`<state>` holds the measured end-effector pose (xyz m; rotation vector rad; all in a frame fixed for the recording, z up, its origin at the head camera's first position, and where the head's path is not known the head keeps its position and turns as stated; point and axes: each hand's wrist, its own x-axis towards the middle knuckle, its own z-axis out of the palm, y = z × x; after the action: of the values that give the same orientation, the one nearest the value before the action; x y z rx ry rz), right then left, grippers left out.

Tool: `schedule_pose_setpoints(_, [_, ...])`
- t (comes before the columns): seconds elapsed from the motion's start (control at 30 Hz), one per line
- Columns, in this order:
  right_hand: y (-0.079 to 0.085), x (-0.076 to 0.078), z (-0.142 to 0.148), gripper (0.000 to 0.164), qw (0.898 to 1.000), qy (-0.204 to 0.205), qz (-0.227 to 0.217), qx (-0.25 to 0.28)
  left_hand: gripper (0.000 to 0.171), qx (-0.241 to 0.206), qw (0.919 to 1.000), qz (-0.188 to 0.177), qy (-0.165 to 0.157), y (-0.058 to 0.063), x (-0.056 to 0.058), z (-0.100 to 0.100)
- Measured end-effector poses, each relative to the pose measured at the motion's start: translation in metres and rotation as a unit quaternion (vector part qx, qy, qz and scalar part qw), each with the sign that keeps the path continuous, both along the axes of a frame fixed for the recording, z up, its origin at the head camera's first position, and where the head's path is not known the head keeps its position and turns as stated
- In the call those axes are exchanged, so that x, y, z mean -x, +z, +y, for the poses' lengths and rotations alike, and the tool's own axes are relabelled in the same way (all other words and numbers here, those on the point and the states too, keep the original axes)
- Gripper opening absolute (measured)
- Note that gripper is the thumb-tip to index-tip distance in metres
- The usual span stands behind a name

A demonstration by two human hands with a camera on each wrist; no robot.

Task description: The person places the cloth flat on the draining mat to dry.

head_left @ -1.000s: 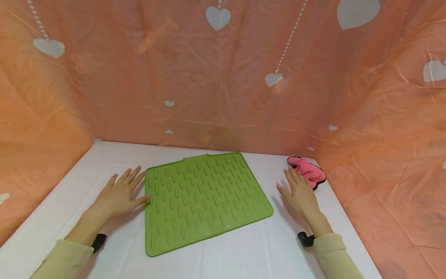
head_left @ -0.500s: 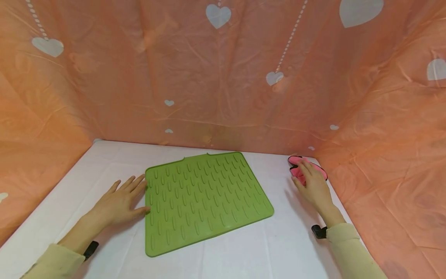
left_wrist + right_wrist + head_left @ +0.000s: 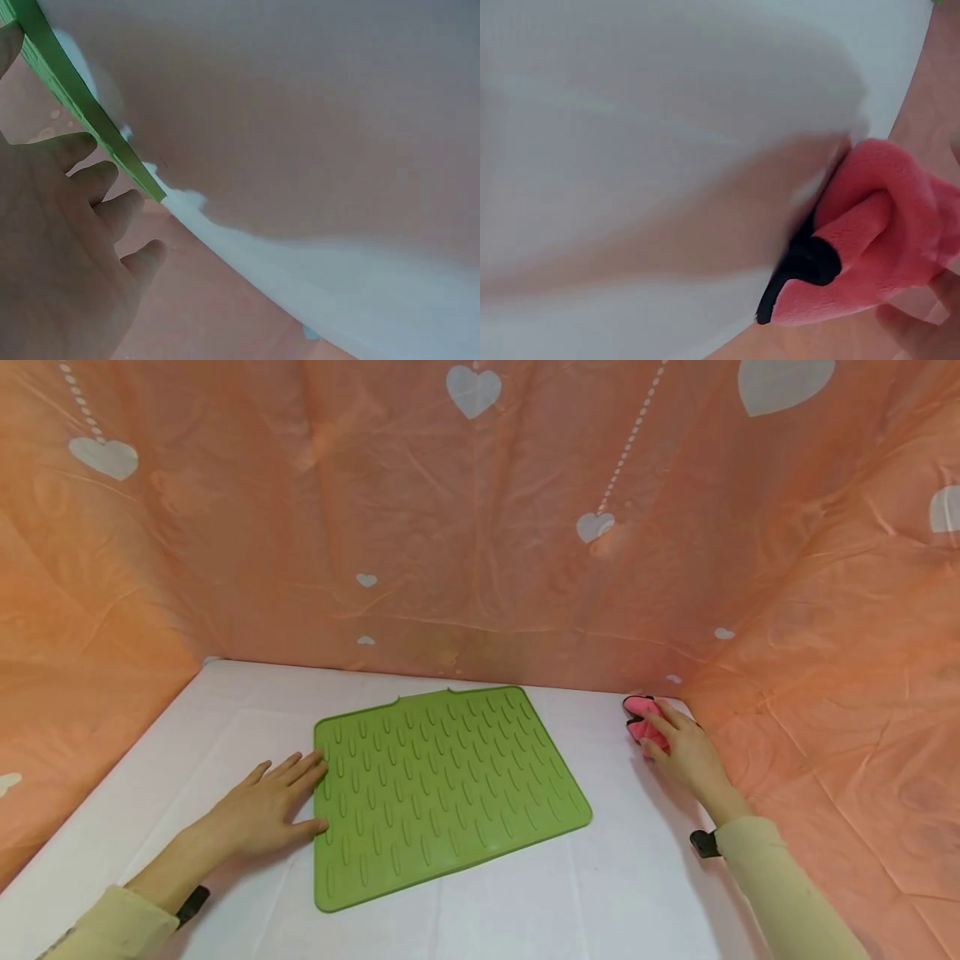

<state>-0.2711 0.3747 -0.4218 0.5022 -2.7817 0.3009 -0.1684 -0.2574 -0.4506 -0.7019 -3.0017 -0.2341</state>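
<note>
And we open on the big one: an orange curtain (image 3: 420, 552) fills everything beyond the left hand (image 3: 258, 814) and the right hand (image 3: 693, 764), with pale hearts (image 3: 474, 392) scattered across it, some on dotted strings. Next down, the white-covered table (image 3: 517, 906), spread out beneath both hands. Then the green mat (image 3: 442, 793), flat on the cloth, right there between the hands, its surface lined with rows of slim elongated marks! It sits just to the right of the left hand and well apart from the right one.

Pale rolled sleeves (image 3: 783, 885) come in behind each hand. Look at that left hand: fingers straight and fanned apart, palm down, index fingertip and thumb reaching over the mat's nearest edge. Across to the right hand, fingers and thumb are at the pink cloth (image 3: 885, 217), a crumpled piece (black edging, a fold bulging up in the right wrist view), lying under and just beyond the fingertips near the table's far corner. Are they clamped on it? I cannot tell from here.

Smallest of the lot, the black wrist pieces (image 3: 705, 843), one behind each hand, at the sleeve's edge.
</note>
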Motion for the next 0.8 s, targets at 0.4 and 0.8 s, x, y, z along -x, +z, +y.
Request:
schedule_pose_setpoints(0.4, [-0.003, 0.011, 0.011, 0.068, 0.999, 0.024, -0.032, 0.033, 0.090, -0.007, 0.9997, -0.022, -0.001, -0.001, -0.005, 0.003])
schedule_pose_setpoints(0.8, [-0.012, 0.016, 0.013, 0.059, 0.996, 0.022, -0.043, 0.070, 0.090, -0.013, 0.9996, -0.025, -0.002, -0.004, -0.005, 0.002])
